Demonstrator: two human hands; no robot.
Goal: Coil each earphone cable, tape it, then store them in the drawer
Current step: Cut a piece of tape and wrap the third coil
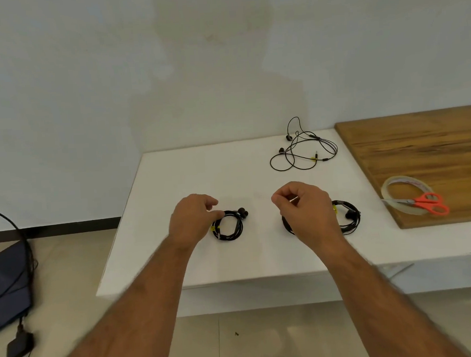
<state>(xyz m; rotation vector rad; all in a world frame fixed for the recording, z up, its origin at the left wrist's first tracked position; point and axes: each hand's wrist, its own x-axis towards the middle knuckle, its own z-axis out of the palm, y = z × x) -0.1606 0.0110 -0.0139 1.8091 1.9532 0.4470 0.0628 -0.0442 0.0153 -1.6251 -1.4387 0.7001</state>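
Two black coiled earphones lie on the white table (174, 182). My left hand (192, 219) pinches the upper left edge of the left coil (230, 227), which has a yellow tag and its earbuds at the top. My right hand (304, 211) hovers with curled fingers over the left part of the right coil (351, 219) and hides that part. A small pale glint shows between its fingertips; I cannot tell what it is. A third earphone (303, 150) lies loose and uncoiled at the back of the table.
A wooden board (419, 145) covers the table's right side. On it sit a clear tape roll (394, 183) and orange-handled scissors (430, 202). A dark bag (6, 280) and black cables lie on the floor to the left. No drawer is in view.
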